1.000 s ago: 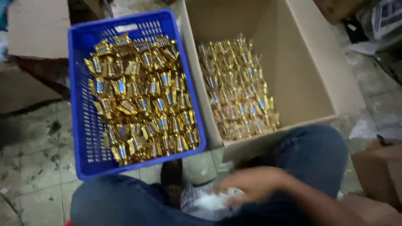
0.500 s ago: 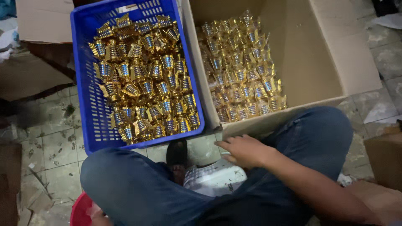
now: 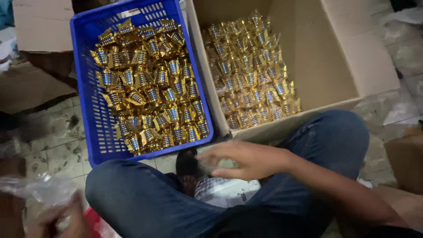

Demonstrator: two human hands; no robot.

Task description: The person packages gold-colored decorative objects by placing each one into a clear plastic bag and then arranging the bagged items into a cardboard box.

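Your right hand (image 3: 249, 159) hovers flat above your lap, fingers spread and loosely extended, holding nothing. It hangs over a white patterned bundle (image 3: 224, 190) lodged between your crossed legs in blue denim trousers (image 3: 185, 207); whether it touches the bundle cannot be told.

Your left hand (image 3: 59, 220) sits low at the bottom left corner, blurred, with fingers closed on a crumpled clear plastic bag (image 3: 37, 188). The bag is held up and off to the side of your knee, apart from the right hand.

Directly ahead of your knees stands a blue perforated plastic crate (image 3: 90, 114), filled with loose gold-coloured ribbed metallic pieces with blue bands (image 3: 152, 86). Just beside it, touching on the right, is an open brown cardboard box (image 3: 339, 66), where similar gold pieces wrapped in clear film (image 3: 251, 70) are packed against the left wall, leaving the right half bare. Both containers lie within arm's reach, apparently for sorting from one to the other.

A red object (image 3: 94, 220) shows under your left thigh.
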